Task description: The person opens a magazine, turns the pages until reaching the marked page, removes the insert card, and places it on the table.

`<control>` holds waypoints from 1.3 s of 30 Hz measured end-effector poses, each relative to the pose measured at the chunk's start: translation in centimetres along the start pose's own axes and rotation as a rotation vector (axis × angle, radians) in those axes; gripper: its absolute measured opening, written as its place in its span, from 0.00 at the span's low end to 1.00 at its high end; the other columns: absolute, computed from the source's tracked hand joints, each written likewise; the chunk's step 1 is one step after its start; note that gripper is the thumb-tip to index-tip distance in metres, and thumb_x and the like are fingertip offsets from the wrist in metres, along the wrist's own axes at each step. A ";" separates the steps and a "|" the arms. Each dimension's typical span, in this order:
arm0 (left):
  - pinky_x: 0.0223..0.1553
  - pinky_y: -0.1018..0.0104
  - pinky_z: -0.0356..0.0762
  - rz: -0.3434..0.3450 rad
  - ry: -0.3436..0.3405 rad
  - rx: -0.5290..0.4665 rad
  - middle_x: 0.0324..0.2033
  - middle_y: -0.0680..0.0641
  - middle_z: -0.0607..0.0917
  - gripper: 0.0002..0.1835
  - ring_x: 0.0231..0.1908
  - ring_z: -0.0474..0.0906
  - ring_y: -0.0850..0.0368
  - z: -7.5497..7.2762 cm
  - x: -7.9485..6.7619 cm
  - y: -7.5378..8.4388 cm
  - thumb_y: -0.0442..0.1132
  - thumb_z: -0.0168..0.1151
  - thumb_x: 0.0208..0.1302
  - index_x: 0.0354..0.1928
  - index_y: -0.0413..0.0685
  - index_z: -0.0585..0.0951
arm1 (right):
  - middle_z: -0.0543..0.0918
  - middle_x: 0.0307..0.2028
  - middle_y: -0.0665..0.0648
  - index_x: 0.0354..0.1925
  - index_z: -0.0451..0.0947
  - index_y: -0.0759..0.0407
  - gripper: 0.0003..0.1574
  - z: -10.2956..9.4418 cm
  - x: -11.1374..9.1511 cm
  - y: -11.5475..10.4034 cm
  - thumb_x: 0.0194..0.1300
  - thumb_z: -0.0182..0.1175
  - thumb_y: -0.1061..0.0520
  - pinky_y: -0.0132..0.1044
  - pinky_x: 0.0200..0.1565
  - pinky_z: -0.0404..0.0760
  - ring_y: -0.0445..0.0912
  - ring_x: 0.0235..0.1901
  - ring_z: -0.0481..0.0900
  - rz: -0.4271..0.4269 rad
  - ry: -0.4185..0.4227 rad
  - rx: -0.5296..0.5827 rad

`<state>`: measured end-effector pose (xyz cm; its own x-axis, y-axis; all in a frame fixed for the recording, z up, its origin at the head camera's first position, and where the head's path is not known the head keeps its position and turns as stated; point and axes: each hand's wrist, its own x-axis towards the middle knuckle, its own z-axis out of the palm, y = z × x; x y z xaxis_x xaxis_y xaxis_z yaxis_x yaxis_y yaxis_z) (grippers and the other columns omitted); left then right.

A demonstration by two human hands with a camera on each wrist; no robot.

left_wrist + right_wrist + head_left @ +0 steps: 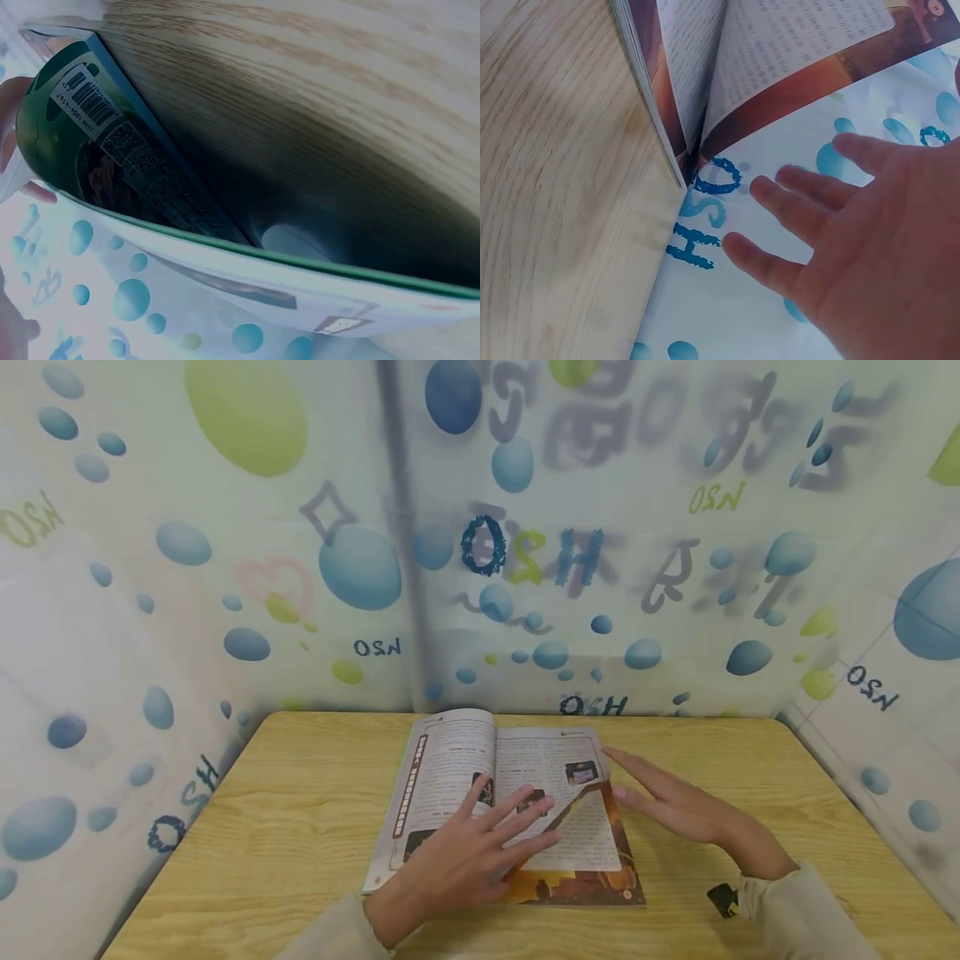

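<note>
Through the head camera I have the open magazine (457, 747) lying on the wooden table (300, 810), in front of a curtain (645, 485) printed with blue and green drops. On the curtain I read "H2O" in large brush letters, reversed from here. My left hand (468, 856) lies across the magazine, fingers spread apart and straight; my right hand (682, 802) is at the right-hand page edge, fingers extended, thumb apart from them, though I cannot tell whether they touch the paper. The dark banner (408, 785) down the left page carries pale characters too small for me to read. My left wrist feed gives a green cover (52, 142) with a white barcode label (88, 101), its digits too fine to trust.
</note>
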<state>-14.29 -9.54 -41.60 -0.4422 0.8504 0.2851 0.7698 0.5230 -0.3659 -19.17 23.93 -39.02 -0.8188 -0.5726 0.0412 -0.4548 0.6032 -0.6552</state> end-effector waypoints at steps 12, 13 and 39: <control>0.72 0.37 0.42 0.060 -0.015 0.096 0.75 0.51 0.61 0.23 0.77 0.41 0.53 -0.3 0.1 0.1 0.53 0.57 0.66 0.59 0.54 0.81 | 0.45 0.77 0.68 0.80 0.40 0.56 0.53 0.3 0.0 0.9 0.72 0.56 0.40 0.73 0.63 0.56 0.70 0.73 0.47 0.081 -0.021 -0.066; 0.72 0.37 0.41 0.061 -0.021 0.104 0.75 0.50 0.62 0.23 0.77 0.41 0.53 -0.3 0.1 0.1 0.53 0.57 0.66 0.59 0.53 0.81 | 0.46 0.77 0.69 0.79 0.41 0.58 0.54 0.4 0.0 0.9 0.71 0.57 0.39 0.72 0.63 0.56 0.70 0.73 0.48 0.088 -0.030 -0.071; 0.74 0.45 0.38 0.058 -0.155 0.135 0.71 0.48 0.69 0.20 0.74 0.56 0.51 -0.4 0.1 0.2 0.56 0.54 0.68 0.57 0.62 0.82 | 0.59 0.73 0.68 0.72 0.65 0.59 0.66 3.3 -0.3 1.1 0.42 0.76 0.33 0.69 0.60 0.65 0.70 0.68 0.61 0.000 -0.291 -0.203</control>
<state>-13.98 -9.35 -41.27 -0.4723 0.8727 0.1242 0.7320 0.4668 -0.4963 -18.29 22.98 -42.22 -0.6977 -0.6894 -0.1946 -0.5394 0.6844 -0.4906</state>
